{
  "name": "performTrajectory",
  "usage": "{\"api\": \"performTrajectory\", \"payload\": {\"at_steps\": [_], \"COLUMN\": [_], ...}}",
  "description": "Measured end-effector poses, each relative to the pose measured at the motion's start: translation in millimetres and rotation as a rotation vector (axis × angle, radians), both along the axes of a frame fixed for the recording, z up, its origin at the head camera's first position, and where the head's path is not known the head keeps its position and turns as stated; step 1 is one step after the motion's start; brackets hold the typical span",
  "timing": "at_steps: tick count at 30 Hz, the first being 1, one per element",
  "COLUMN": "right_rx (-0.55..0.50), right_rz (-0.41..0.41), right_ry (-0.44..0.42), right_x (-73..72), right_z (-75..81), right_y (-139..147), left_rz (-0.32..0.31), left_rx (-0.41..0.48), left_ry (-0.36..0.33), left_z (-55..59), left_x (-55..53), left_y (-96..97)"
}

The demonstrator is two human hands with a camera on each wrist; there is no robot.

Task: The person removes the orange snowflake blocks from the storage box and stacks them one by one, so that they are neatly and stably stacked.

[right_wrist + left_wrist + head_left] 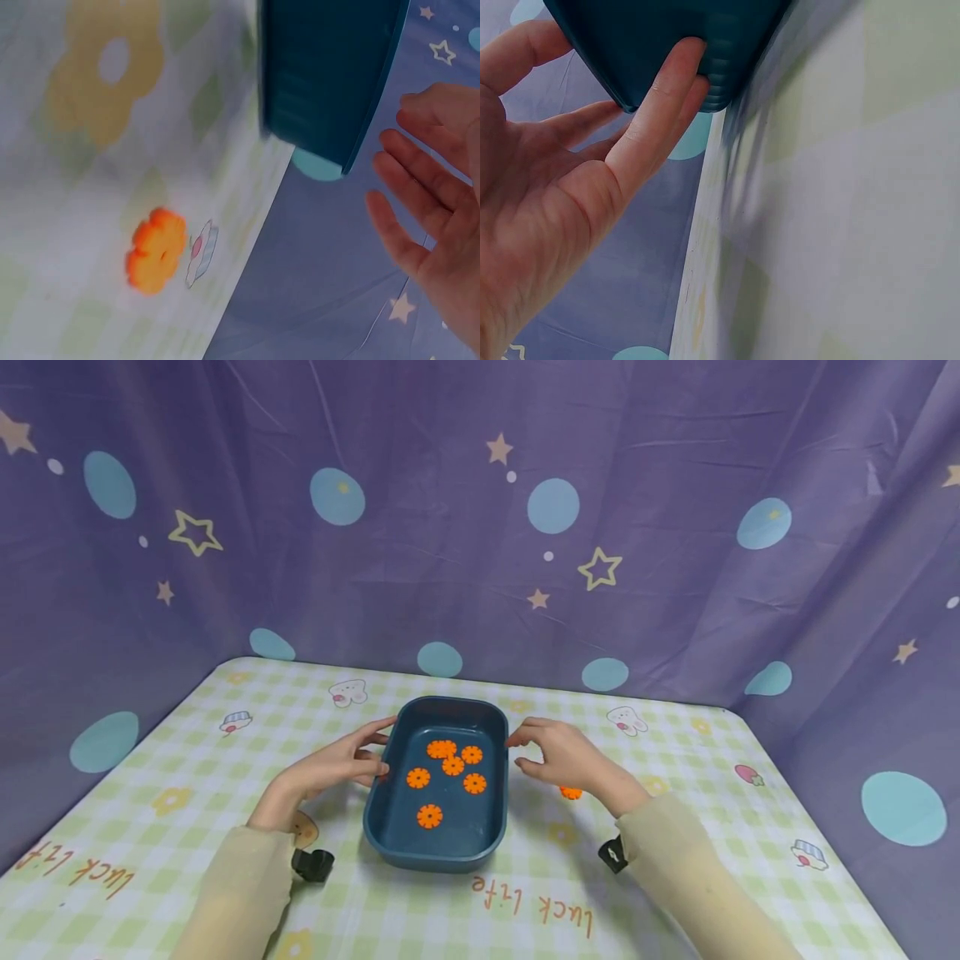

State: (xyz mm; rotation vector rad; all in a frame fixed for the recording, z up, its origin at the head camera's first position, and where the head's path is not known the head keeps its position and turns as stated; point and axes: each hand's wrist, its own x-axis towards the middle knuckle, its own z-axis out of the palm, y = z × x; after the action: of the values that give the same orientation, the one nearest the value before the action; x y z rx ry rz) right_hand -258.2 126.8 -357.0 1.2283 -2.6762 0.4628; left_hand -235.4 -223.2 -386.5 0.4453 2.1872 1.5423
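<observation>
7 notched orange discs (453, 766) we see lie inside a smooth, round-cornered tub (459, 835), left hand (336, 763) gripping its side, right hand (564, 755) relaxed alongside.

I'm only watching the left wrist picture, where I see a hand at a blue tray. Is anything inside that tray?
Observer: Yes, the head view shows several orange flower pieces lying on the floor of the blue tray.

Visitor: Oh! Did they all end up in there?

Observer: No, one loose flower piece lies outside, on the tablecloth.

Visitor: And where's the person's other hand?

Observer: The right hand is at the tray's opposite long side, fingers bent towards it; I can't tell whether they touch.
</observation>
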Motion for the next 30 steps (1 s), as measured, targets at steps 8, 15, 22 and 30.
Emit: {"api": "performTrajectory", "payload": {"at_steps": [8,15,22,30], "right_rx": [0.032,0.073,0.097,0.16], "right_rz": [0.035,0.093,0.143,0.175], "right_ry": [0.031,0.0,-0.023,-0.046], "right_x": [4.4,8.4,13.7,19.3], "right_z": [1.7,-3.3,-9.7,-14.7], "right_y": [-19.5,-40.2,-59.8,-78.1], "left_rz": [-0.001,-0.006,-0.003,-0.001], "left_rx": [0.002,0.006,0.006,-0.001], "left_ry": [-0.004,-0.004,-0.004,-0.004], "left_z": [0.5,0.1,0.0,-0.2], "left_x": [-0.3,-0.3,-0.1,-0.4], "left_y": [0.2,0.0,0.3,0.5]}}
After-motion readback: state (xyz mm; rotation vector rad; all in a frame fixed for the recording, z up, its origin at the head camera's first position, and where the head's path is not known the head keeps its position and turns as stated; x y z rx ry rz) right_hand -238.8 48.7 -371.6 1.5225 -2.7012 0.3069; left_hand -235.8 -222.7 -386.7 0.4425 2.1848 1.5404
